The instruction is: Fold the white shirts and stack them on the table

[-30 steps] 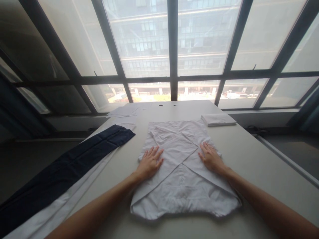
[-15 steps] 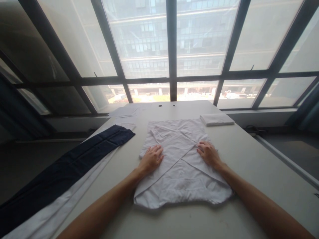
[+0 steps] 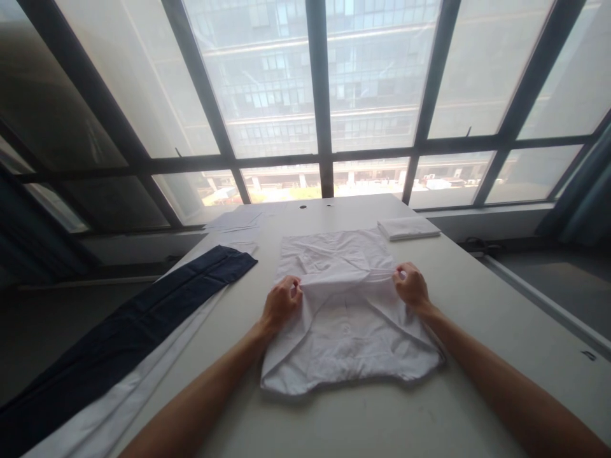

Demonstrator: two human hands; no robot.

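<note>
A white shirt (image 3: 344, 324) lies on the white table in front of me, its side parts folded inward over the middle. My left hand (image 3: 282, 300) pinches the cloth at the shirt's left side. On the opposite side my right hand (image 3: 410, 284) pinches the cloth between thumb and fingers. Between the two hands a band of fabric is drawn up a little and stretched across. The lower end of the shirt rests flat on the table, with creases and an uneven near edge.
Dark navy trousers (image 3: 143, 318) lie along the table's left edge on top of white cloth (image 3: 109, 407). A folded white cloth (image 3: 408, 228) sits at the back right. White sheets (image 3: 233, 219) lie at the back left. Windows (image 3: 277, 83) rise beyond the table (image 3: 329, 420).
My hands have gone from lying flat on the shirt to pinching it at both sides. The cloth between them is now lifted in a band.
</note>
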